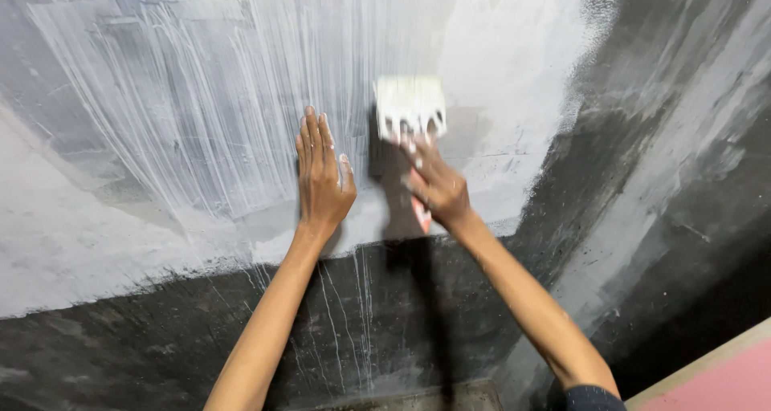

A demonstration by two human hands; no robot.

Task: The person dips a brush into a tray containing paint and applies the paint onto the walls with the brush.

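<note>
White putty covers most of the wall [120, 242] across the upper and left parts of the frame, streaked with thin vertical scrape lines that fan out from the upper left toward the centre. Below it, across the bottom of the frame, the surface is bare dark grey, and a few pale drips run down it under the hands. The left hand [321, 178] lies flat against the wall just left of centre, fingers straight, held close together and pointing up, the palm pressed to the wet coat. Just beside it, at centre, the right hand [436, 188] is closed around the handle of a putty knife [409, 106], with fingertips smeared white and reaching up toward the blade. The blade is broad, caked in white, and sits against the wall above the hand, slightly right of the left hand's fingertips; a bit of reddish handle shows below the knuckles. A dark shadow of the tool and hand falls on the wall between the two hands. Both forearms rise from the bottom edge, the right one ending in a dark sleeve [590, 396]. On the right side of the frame a second dark wall [683, 178] meets the first at a corner, and a pinkish surface [715, 383] with a pale edge shows in the lower right corner.
</note>
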